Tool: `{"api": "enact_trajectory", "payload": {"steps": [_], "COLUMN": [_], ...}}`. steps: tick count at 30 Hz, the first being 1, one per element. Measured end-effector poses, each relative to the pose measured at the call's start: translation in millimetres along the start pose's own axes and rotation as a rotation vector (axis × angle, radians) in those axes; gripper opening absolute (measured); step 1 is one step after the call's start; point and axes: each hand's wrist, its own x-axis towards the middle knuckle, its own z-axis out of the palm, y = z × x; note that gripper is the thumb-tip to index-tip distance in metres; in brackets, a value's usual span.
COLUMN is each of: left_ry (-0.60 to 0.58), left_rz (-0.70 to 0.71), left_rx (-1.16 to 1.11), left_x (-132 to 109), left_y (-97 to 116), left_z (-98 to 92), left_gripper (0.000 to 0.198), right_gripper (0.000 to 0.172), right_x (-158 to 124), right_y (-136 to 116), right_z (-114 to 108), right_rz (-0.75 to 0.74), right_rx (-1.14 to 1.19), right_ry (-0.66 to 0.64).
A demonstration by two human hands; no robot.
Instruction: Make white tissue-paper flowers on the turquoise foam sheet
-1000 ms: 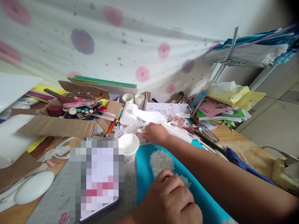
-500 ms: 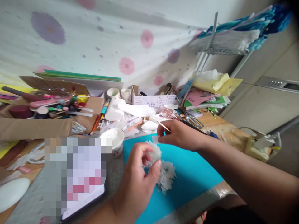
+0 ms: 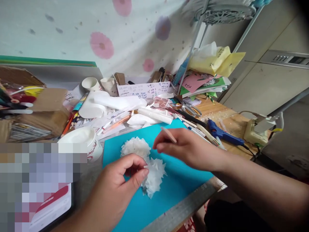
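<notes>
Two white paper flowers lie on a turquoise sheet (image 3: 183, 183). My left hand (image 3: 118, 187) pinches the nearer flower (image 3: 154, 175) between thumb and fingers. The other flower (image 3: 135, 147) rests just behind it, untouched. My right hand (image 3: 183, 148) hovers to the right of the flowers, fingers closed on a thin wooden stick (image 3: 168, 134) that points up and left.
A white paper cup (image 3: 80, 138) stands left of the sheet, a phone (image 3: 48, 209) in front of it. Behind are a cardboard box (image 3: 45, 109), paper rolls, scissors (image 3: 191, 110), a blue glue gun (image 3: 223, 133) and stacked coloured paper (image 3: 205, 85). A metal ruler (image 3: 185, 207) edges the table front.
My right hand came back from the clutter behind with the stick and now hovers beside the flowers. My left hand shifted its pinch on the near flower. The camera tilted down and right.
</notes>
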Motion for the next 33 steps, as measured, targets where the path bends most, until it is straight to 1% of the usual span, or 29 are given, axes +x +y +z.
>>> {"api": "enact_trajectory", "payload": {"steps": [2,4,5,7,9,11,15,17,21,24,28,31,33], "left_ry": [-0.02,-0.02,-0.017,-0.007,0.004,0.02,0.058,0.071,0.061,0.021,0.01,0.003,-0.006], "left_rz": [-0.01,-0.011,-0.006,0.008,0.019,0.036,0.132,0.203,0.358,0.461,0.515,0.556,0.582], "left_rx": [0.055,0.109,0.136,0.183,0.233,0.29,0.369,0.398,0.465,0.519,0.588,0.614,0.627], "left_x": [0.9,1.8,2.4,3.6,5.1,6.8,9.6,9.8,8.0,6.3,4.0,2.5,1.4], "left_y": [0.7,0.5,0.1,-1.0,-2.0,-2.7,-3.0,-3.0,-5.2,-8.9,-13.3,-15.4,-16.9], "left_z": [0.7,2.7,4.2,7.5,10.9,13.4,15.0,14.4,11.9,9.5,6.8,6.0,5.9], "left_gripper": [0.016,0.016,0.017,0.016,0.015,0.013,0.013,0.014,0.016,0.017,0.011,0.017,0.018], "right_gripper": [0.035,0.048,0.05,0.047,0.041,0.032,0.016,0.012,0.014,0.018,0.022,0.025,0.025], "right_x": [-7.7,-16.6,-21.3,-30.4,-38.2,-43.4,-45.1,-42.9,-37.8,-36.0,-34.2,-31.7,-30.1], "right_y": [9.8,17.2,19.2,19.7,17.0,13.4,8.9,9.3,14.8,18.4,16.5,12.3,11.0], "right_z": [-11.5,-20.1,-22.6,-23.9,-21.8,-19.0,-16.5,-15.4,-9.6,-4.9,-3.0,-3.6,-3.8], "right_rz": [-0.063,-0.121,-0.129,-0.111,-0.1,-0.118,-0.192,-0.235,-0.31,-0.342,-0.337,-0.352,-0.354], "right_rx": [0.145,0.151,0.127,0.114,0.162,0.162,-0.056,-0.145,-0.25,-0.329,-0.389,-0.392,-0.386], "right_ry": [0.093,0.212,0.254,0.28,0.258,0.214,0.044,-0.009,0.003,-0.012,-0.108,-0.192,-0.205]}}
